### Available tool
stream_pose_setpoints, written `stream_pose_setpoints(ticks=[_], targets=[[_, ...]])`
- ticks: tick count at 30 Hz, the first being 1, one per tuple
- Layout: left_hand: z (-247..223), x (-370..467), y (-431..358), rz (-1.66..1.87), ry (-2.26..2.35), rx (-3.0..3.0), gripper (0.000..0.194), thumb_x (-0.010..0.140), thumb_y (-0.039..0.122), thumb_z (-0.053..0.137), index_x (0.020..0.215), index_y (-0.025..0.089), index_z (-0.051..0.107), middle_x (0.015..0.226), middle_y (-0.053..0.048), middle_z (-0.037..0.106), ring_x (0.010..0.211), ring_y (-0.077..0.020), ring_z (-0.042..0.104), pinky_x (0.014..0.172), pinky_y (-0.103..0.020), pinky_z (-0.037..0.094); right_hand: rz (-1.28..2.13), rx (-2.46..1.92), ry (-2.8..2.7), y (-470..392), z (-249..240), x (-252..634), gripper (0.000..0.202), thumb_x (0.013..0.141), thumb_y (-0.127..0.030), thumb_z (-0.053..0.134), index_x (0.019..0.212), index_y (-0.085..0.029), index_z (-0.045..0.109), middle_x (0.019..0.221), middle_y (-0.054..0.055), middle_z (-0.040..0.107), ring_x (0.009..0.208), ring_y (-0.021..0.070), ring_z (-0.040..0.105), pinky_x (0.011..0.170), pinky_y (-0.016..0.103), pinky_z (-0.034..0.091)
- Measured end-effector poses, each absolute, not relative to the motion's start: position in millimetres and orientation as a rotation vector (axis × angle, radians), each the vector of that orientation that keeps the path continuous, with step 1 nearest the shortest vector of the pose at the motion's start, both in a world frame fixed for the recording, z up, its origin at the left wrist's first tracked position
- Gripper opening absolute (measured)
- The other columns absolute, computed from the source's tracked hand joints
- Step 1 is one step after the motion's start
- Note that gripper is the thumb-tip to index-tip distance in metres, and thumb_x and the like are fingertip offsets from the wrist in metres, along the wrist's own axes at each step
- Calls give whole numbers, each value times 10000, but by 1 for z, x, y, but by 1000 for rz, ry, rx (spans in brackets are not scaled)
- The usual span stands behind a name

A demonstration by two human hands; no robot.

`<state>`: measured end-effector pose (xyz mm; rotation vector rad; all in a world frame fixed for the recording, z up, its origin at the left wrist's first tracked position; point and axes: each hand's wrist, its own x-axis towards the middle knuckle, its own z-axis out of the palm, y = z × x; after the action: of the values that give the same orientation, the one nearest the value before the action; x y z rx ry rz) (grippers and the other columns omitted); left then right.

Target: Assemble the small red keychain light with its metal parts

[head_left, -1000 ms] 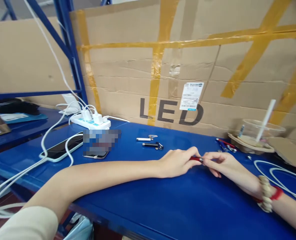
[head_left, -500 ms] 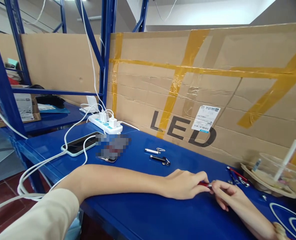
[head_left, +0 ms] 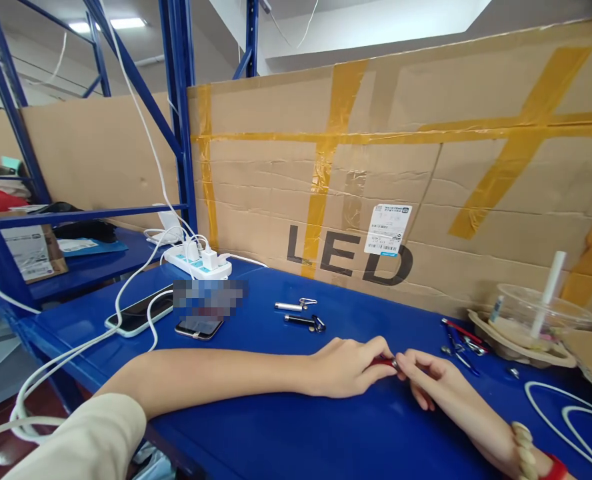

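My left hand [head_left: 343, 368] reaches across the table with its fingers closed round a slim red keychain flashlight [head_left: 382, 362]; most of its body is hidden in the grip. At its metal end, the thumb and finger of my right hand [head_left: 433, 377] are pinched together. Whether a separate small part sits in that pinch I cannot tell. Beyond my left hand lie a silver keychain flashlight [head_left: 289, 307] and a black keychain flashlight [head_left: 300, 321], each with a clasp. Past my right hand is a small pile of red and blue pieces [head_left: 460, 343] with metal bits.
On the blue table [head_left: 296, 440], a phone [head_left: 143, 310] and a second phone [head_left: 199, 327] lie left, before a white power strip [head_left: 201, 263]. White cables [head_left: 71, 343] loop over the left edge. A clear cup [head_left: 541, 310] sits in a cardboard holder at right. Cardboard [head_left: 276, 180] stands behind.
The view has shifted, so things sit a little further left. Both hands keep their grip on the red flashlight, with hardly any change in pose.
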<state>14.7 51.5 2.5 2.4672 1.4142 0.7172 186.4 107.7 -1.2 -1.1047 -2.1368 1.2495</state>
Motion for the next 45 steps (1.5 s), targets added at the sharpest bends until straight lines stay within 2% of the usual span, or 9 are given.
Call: stream_pose_setpoints(ticks=[10, 22, 26, 36, 45], targets=[[3, 15, 53, 634, 1429, 2477, 194, 904, 332, 223, 954, 241, 386, 740, 46, 578, 687, -126, 581, 585, -203, 380, 1250, -1036, -2152, 107, 0, 185, 429, 699, -591, 482, 610, -172, 487, 398, -53, 418, 368, 66, 358, 407, 198, 281], [0, 14, 54, 708, 1391, 2496, 210, 904, 358, 232, 997, 246, 383, 725, 46, 568, 668, -129, 575, 571, -204, 379, 1195, -1027, -2151, 112, -11, 184, 543, 625, -730, 422, 592, -190, 462, 366, -47, 398, 330, 73, 361, 344, 195, 302], [-1, 14, 54, 710, 1419, 2522, 225, 901, 376, 242, 1016, 254, 392, 774, 36, 585, 717, -148, 587, 586, -218, 386, 1146, -1057, -2193, 115, -13, 188, 562, 641, -742, 380, 610, -189, 470, 372, -32, 430, 340, 80, 373, 357, 203, 311], [-1, 15, 52, 663, 1483, 2496, 271, 902, 395, 217, 1069, 247, 369, 938, -4, 611, 849, -197, 598, 651, -279, 438, 1115, -1083, -2170, 110, -9, 185, 531, 639, -716, 430, 603, -189, 477, 365, -29, 440, 344, 87, 389, 364, 209, 333], [-6, 14, 55, 660, 1465, 2549, 285, 898, 415, 210, 1044, 239, 380, 952, -11, 621, 843, -210, 609, 652, -290, 444, 1099, -1014, -2229, 108, -9, 185, 466, 724, -636, 415, 637, -183, 479, 408, -38, 434, 367, 91, 440, 369, 200, 346]])
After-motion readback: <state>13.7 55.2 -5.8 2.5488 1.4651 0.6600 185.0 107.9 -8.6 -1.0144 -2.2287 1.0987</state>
